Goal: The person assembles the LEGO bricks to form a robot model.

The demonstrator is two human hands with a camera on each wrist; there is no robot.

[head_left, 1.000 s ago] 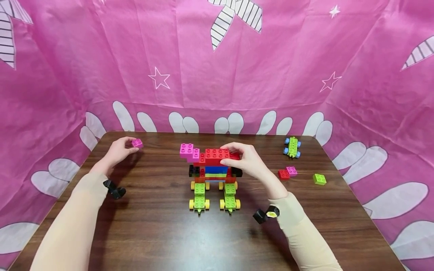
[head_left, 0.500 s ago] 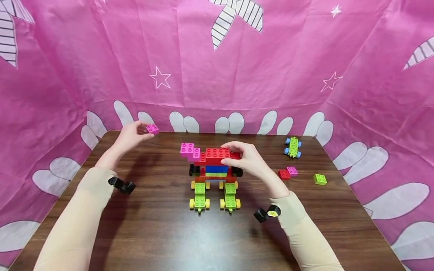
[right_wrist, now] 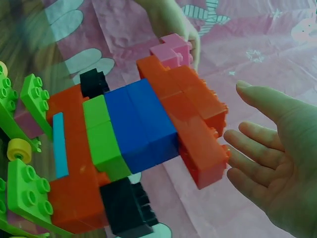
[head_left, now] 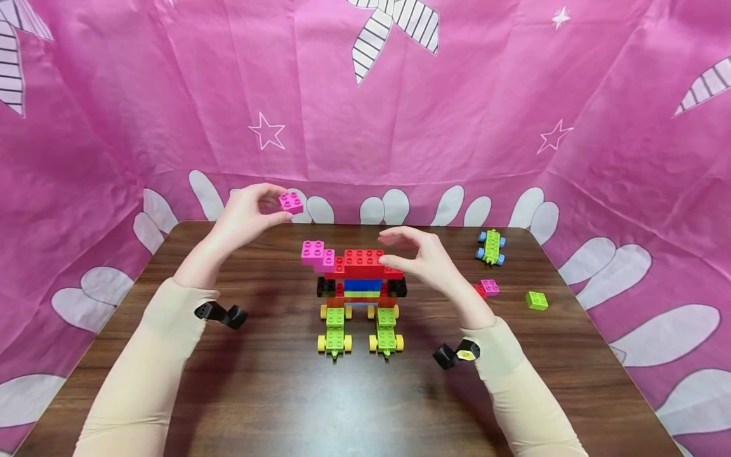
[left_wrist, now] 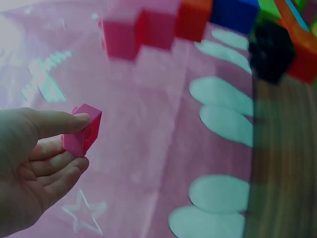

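Raised at the left, my left hand pinches a pink two-by-two toy brick between thumb and fingers; the left wrist view shows the same pink brick under the thumb. In the middle of the table stands a brick model: green wheeled bases with yellow wheels, then red, green, blue and black bricks, a red top and a stepped pink end at the left. My right hand is beside the red top, fingers spread and holding nothing. In the right wrist view, the right hand shows a gap between thumb and fingers.
On the right of the brown table lie a green base with blue wheels, a loose pink brick, a red brick partly behind my wrist, and a lime brick. A pink patterned cloth surrounds the table.
My left hand has lifted the pink brick from the far left of the table and carried it up and rightward. My right hand has let go of the model's red top.
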